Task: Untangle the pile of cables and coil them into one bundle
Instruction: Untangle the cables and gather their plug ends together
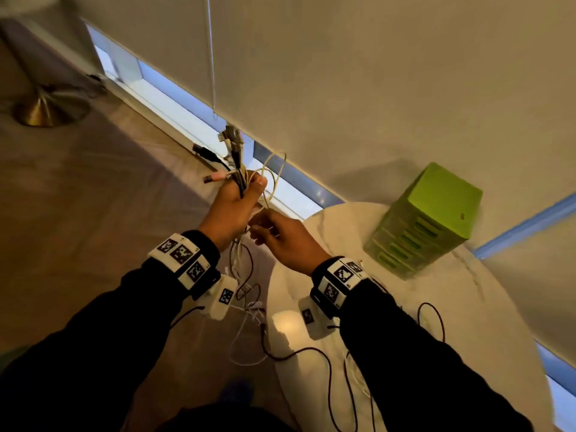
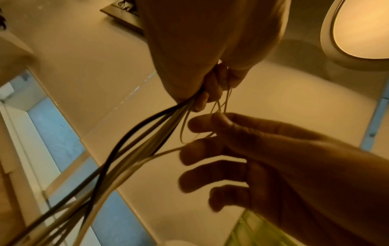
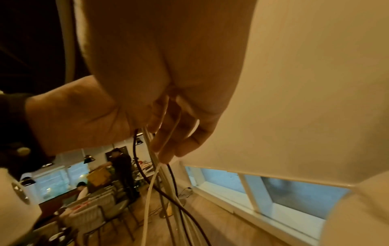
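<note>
My left hand (image 1: 241,194) is raised over the floor and grips a bunch of black and white cables (image 1: 238,169). Their plugs (image 1: 231,141) stick up above the fist. Below it the cables (image 2: 126,158) trail down to a loose tangle (image 1: 249,304) by the table edge. My right hand (image 1: 265,229), just right of the left, pinches a thin white cable (image 2: 219,106) between thumb and forefinger, with the other fingers (image 2: 210,174) spread. That cable loops (image 1: 276,173) above the left thumb. A dark cable (image 1: 311,350) lies on the table.
A round white marble table (image 1: 467,322) stands on the right with a green drawer box (image 1: 427,219) at its far side. A lamp base (image 1: 46,110) sits on the wooden floor at far left. A drawn blind (image 1: 374,73) with a cord (image 1: 212,57) covers the low window. Chairs (image 3: 90,216) and people (image 3: 120,166) are behind.
</note>
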